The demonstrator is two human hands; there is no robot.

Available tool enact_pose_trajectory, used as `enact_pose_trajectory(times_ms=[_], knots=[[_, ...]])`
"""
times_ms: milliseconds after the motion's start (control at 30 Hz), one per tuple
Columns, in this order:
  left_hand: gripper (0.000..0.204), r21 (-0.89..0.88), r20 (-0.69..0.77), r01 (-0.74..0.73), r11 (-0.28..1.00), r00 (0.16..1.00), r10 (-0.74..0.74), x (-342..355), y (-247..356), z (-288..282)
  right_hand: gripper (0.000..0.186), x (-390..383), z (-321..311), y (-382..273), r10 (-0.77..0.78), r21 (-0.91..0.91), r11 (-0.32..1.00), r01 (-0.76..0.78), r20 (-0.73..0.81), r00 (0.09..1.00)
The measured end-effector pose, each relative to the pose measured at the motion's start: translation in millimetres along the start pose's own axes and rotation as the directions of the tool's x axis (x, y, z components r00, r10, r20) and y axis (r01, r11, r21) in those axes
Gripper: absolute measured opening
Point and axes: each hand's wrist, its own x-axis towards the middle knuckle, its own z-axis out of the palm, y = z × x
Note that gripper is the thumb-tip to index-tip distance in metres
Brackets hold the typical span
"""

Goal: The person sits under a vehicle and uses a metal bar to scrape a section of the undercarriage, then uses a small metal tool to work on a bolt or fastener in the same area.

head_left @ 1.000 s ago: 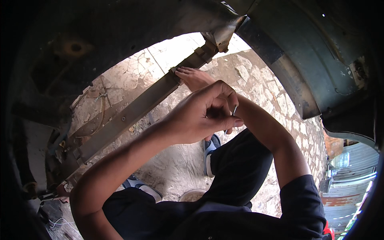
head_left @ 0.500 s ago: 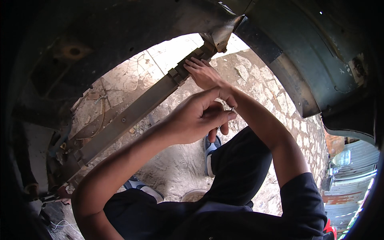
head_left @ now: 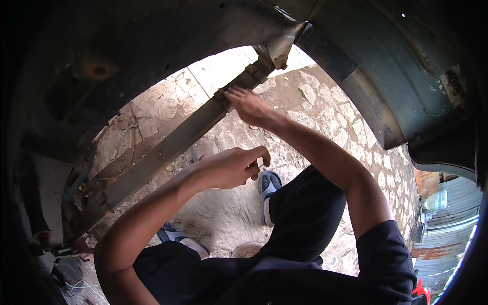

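My right grip [head_left: 250,107], fingers stretched out, lay over the metal bar [head_left: 172,142] at the frame's upper middle. Near the centre, my left grip [head_left: 238,166] curled; I couldn't tell whether it held anything.

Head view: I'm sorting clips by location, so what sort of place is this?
Perhaps a rough outdoor repair yard: dark metal panels resembling vehicle bodywork frame the view, with stony ground below and corrugated sheeting at far right.

Matt metal bar [head_left: 178,141], rough stone paving [head_left: 348,120]
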Motion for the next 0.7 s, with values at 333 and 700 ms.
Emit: enact_pose_trajectory(times_ms=[333, 700], knots=[[0.03, 0.183, -0.043, -0.127, 0.975, 0.99, 0.137, 1, -33, -9, 0.047, 4, -4, -5, 0.088, -0.07, 0.994, -0.082, 0.086, 0.992], [0.032, 0.049, -0.203, -0.121, 0.991, 0.971, 0.128, -3, -12, -18, 0.046, -8, 2, 8, -0.033, -0.223, 0.974, 0.03, -0.01, 0.999]])
